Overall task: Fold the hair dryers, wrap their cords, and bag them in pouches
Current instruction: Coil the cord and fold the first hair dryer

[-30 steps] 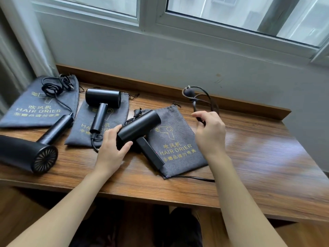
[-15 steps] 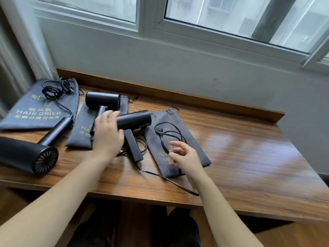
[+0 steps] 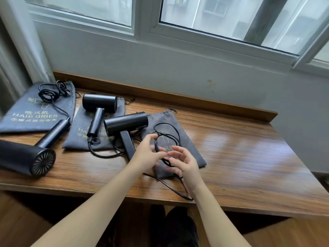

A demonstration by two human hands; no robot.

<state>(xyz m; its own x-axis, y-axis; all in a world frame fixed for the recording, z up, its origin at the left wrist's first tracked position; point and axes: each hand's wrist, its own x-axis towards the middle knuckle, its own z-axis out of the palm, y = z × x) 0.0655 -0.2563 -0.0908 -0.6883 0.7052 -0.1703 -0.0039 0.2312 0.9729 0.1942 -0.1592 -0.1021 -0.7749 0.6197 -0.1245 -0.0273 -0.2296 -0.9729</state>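
Note:
Three black hair dryers lie on the wooden table. The right dryer point(image 3: 125, 123) rests unfolded, its handle pointing toward me, beside a grey pouch point(image 3: 192, 152). Its black cord point(image 3: 167, 129) loops over that pouch and trails to the table's front edge. My left hand point(image 3: 146, 154) and my right hand point(image 3: 181, 163) meet over the pouch, both with fingers curled at the cord loops; motion blur hides the exact grip. The middle dryer point(image 3: 99, 104) lies on a second pouch point(image 3: 78, 138). The left dryer point(image 3: 26, 157) lies near the front, its cord coiled on a third pouch point(image 3: 23, 114).
A raised wooden lip point(image 3: 195, 102) runs along the table's back edge under a white wall and window. A curtain point(image 3: 12, 56) hangs at the far left. The table's right half point(image 3: 249, 157) shows bare wood. My legs show under the front edge.
My left hand let go of the right dryer and moved right to the cord. My right hand stayed at the pouch, now working the cord loops with the left.

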